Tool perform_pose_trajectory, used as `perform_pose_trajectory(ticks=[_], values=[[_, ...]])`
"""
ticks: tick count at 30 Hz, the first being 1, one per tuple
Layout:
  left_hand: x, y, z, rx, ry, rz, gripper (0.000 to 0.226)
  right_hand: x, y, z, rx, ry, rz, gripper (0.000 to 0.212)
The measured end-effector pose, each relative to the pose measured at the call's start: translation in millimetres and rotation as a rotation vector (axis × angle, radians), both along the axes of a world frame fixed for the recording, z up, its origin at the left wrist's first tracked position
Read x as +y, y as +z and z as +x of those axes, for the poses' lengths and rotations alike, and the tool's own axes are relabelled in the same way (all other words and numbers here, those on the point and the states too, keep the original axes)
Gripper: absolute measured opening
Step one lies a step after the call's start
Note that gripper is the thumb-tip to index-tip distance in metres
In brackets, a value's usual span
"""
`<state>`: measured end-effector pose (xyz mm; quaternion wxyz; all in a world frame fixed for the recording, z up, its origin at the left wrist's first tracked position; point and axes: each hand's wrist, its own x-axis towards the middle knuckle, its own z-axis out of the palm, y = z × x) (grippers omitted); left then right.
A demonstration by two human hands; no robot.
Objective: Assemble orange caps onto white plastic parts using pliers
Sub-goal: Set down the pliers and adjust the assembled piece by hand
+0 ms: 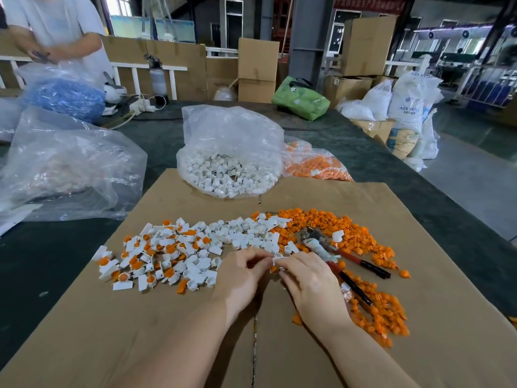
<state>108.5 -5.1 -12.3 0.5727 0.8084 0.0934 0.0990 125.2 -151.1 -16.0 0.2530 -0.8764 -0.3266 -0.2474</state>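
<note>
- My left hand and right hand meet fingertip to fingertip, both pinching one small white plastic part with a bit of orange cap under it.
- Red-and-black-handled pliers lie loose just right of my right hand, on the heap of orange plastic caps.
- Finished white-and-orange pieces are scattered left of my left hand on the brown cardboard sheet.

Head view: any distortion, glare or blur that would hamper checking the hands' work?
Head view: strong wide-angle bending at the edges; the cardboard sheet bulges. Light is even and soft, shadows faint. The clear bag of white parts shows mild sheen. Left hand and right hand are fairly sharp, but the small white part they pinch is tiny; the background is soft.
</note>
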Motion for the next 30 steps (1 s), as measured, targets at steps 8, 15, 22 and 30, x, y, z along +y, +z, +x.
perform_pose_trajectory(ticks=[8, 15, 22, 30], values=[[-4.9, -5.6, -10.5, -0.026, -0.135, 0.148, 0.038, 3.3, 2.2, -4.5, 0.065, -0.048, 0.102, 0.011], [-5.4, -7.5, -9.7, -0.072, -0.093, 0.185, 0.032, 1.6, 2.2, -7.9, 0.063, -0.042, 0.112, 0.014], [-6.1, -6.5, -10.6, -0.085, -0.097, 0.208, 0.03, 1.4, 1.3, -8.4, 0.043, -0.022, 0.079, 0.013], [-5.6, -8.4, -10.3, -0.119, 0.012, 0.29, 0.022, 1.2, -4.3, -5.4, 0.019, -0.118, 0.068, 0.011]])
